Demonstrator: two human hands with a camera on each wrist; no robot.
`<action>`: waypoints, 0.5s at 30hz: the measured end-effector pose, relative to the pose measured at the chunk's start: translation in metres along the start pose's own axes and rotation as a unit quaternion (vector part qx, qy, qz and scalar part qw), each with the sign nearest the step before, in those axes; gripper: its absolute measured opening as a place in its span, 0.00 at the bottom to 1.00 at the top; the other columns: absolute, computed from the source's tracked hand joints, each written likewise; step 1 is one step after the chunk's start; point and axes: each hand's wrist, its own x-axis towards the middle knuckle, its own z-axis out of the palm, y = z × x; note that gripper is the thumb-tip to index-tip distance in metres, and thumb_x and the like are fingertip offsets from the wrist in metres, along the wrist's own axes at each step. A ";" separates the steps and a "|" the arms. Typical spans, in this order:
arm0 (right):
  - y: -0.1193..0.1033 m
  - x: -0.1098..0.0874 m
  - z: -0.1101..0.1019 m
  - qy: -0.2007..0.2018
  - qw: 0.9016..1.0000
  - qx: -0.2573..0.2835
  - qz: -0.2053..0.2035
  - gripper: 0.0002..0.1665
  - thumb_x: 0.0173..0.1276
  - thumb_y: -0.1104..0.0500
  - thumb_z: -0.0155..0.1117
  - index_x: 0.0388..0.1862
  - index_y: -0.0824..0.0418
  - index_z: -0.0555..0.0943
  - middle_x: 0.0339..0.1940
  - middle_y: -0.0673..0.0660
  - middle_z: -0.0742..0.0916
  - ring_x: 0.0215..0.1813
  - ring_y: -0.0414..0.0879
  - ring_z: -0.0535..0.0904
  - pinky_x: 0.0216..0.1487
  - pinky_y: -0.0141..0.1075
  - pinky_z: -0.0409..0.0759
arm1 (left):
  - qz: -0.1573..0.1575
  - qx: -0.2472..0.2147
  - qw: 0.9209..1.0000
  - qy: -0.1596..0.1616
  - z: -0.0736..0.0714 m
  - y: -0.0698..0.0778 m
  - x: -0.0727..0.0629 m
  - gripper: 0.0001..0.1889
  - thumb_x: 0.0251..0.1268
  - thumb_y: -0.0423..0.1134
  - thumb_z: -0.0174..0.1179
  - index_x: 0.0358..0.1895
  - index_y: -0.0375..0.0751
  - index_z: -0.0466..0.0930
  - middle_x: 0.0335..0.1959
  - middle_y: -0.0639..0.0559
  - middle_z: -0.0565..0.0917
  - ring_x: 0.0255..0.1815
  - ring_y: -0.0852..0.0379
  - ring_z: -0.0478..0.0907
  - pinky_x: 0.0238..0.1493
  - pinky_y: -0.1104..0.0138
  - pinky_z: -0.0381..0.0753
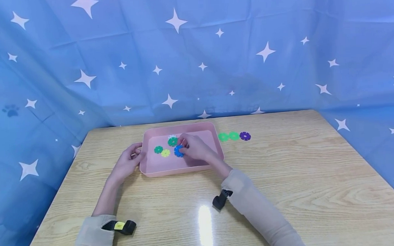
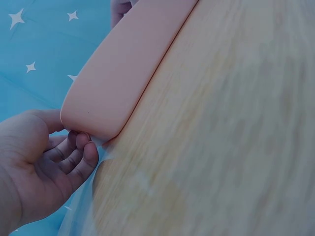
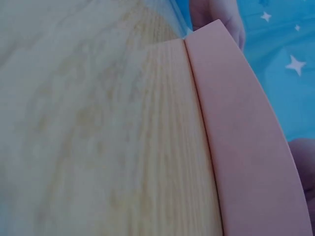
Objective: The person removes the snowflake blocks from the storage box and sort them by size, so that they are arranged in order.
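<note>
A shallow pink tray [image 1: 198,167] stands on the wooden table. My left hand [image 1: 128,162] grips its left end, thumb at the rim and the other fingers curled against the outer wall; the left wrist view shows this hand [image 2: 42,169] at the tray's corner [image 2: 106,93]. Inside the tray, my right hand [image 1: 195,147] pinches a blue notched plastic disc [image 1: 177,151] at its right edge. Close to it lie a green disc [image 1: 172,142], a smaller green one [image 1: 158,149], a yellow one [image 1: 165,153] and a pale one [image 1: 172,137]. In the right wrist view the tray wall hides most of the right hand.
To the right of the tray, two light green discs [image 1: 228,136] and a purple disc [image 1: 245,136] lie in a row on the table [image 1: 299,163]. Behind the table's back edge hangs a blue cloth [image 1: 215,79] with white stars.
</note>
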 end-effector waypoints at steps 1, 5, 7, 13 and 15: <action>0.000 -0.001 -0.001 0.005 1.000 0.001 -0.001 0.09 0.73 0.64 0.65 0.50 0.62 0.78 0.39 0.55 0.84 0.41 0.46 0.80 0.45 0.35 0.80 | 0.000 0.000 1.000 0.000 0.000 0.000 0.000 0.26 0.78 0.35 0.53 0.74 0.28 0.62 0.45 0.40 0.71 0.35 0.57 0.72 0.31 0.70 0.73; 0.002 -0.002 -0.007 0.023 1.000 -0.007 -0.004 0.11 0.73 0.63 0.65 0.52 0.64 0.80 0.40 0.56 0.85 0.42 0.47 0.81 0.47 0.36 0.81 | 0.003 -0.007 1.000 0.001 0.000 0.000 0.000 0.27 0.78 0.34 0.53 0.74 0.28 0.62 0.45 0.40 0.71 0.35 0.57 0.73 0.32 0.70 0.74; 0.003 -0.003 -0.010 0.033 0.999 -0.009 -0.003 0.11 0.73 0.62 0.65 0.51 0.64 0.80 0.40 0.56 0.85 0.43 0.47 0.81 0.47 0.36 0.81 | 0.005 -0.010 1.000 0.000 0.000 0.000 0.000 0.27 0.78 0.34 0.54 0.74 0.28 0.62 0.44 0.40 0.71 0.35 0.58 0.73 0.32 0.70 0.74; 0.009 -0.008 -0.019 0.064 0.998 0.012 0.000 0.09 0.73 0.63 0.66 0.48 0.64 0.80 0.40 0.56 0.85 0.41 0.47 0.81 0.46 0.34 0.81 | 0.008 -0.014 1.000 -0.005 0.000 0.000 0.001 0.27 0.78 0.35 0.53 0.74 0.27 0.60 0.44 0.41 0.71 0.34 0.58 0.73 0.31 0.69 0.74; 0.011 -0.010 -0.022 0.070 0.997 0.020 -0.002 0.09 0.72 0.63 0.66 0.48 0.65 0.80 0.40 0.57 0.85 0.40 0.48 0.82 0.45 0.35 0.82 | 0.007 -0.014 1.000 -0.006 0.000 0.000 0.001 0.28 0.79 0.35 0.53 0.75 0.27 0.60 0.44 0.42 0.71 0.35 0.58 0.73 0.31 0.69 0.74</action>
